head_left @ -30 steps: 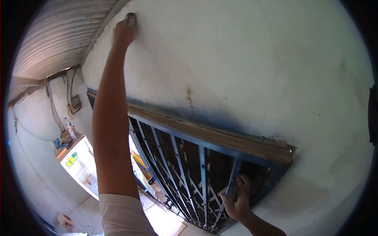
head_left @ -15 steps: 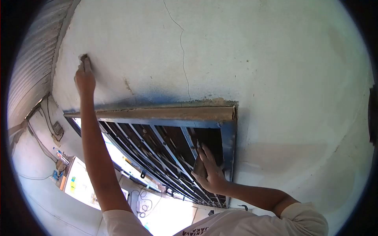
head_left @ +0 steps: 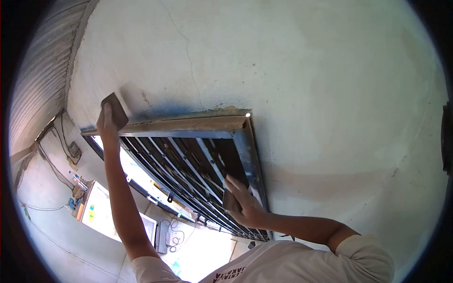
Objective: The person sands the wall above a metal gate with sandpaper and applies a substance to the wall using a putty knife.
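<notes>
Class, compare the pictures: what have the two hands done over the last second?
The left hand, gripping its sanding pad, slid down the wall from near the roof to just above the window frame. The right hand let go of a bar of the grille and now lies flat on it. Unchanged: the pad stays in the left hand.
</notes>
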Tool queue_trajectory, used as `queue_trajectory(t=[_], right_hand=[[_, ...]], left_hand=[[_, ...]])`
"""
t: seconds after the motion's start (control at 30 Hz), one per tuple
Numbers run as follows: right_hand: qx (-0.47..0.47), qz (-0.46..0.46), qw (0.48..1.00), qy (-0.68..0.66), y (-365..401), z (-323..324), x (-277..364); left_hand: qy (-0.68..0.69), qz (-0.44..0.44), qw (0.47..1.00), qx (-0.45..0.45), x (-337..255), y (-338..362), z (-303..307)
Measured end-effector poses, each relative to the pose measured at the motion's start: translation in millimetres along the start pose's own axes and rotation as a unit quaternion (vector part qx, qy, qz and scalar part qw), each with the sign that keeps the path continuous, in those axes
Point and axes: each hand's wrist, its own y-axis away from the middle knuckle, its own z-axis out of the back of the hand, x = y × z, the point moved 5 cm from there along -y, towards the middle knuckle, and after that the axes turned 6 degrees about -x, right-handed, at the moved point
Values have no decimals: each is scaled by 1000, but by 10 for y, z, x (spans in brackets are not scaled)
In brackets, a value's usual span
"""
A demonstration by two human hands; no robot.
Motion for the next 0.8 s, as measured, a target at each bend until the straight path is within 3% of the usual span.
queue_trajectory(t=[0.07,0.13,0.17,0.23,0.27,0.3,0.33,0.37,0.43,0.6,0.8], right_hand=[[4,14,999,-45,92,71,34],[-5,-21,994,-104,195,143,7],[0,-36,991,-132,255,180,-42],[13,-66,983,-171,270,349,25],[19,-82,978,-190,278,434,57],[28,-84,974,-211,292,488,58],[36,-87,968,-231,314,546,64],[54,-116,961,-246,348,600,70],[65,-157,946,-274,444,620,9],[85,-210,949,-218,584,884,-61],[20,-210,968,-139,625,1305,-280]], left_hand=[[110,-30,994,1,-244,443,88],[105,-67,992,20,-280,973,224],[328,98,937,66,-74,1247,269],[463,186,835,233,151,2093,213],[457,155,825,294,17,2485,18],[396,230,884,97,329,2912,77],[311,157,890,293,450,3142,-6],[325,212,865,318,753,3412,-56],[323,274,848,318,738,3777,-365],[285,278,881,257,662,4031,-703],[282,319,878,217,849,4113,-877]])
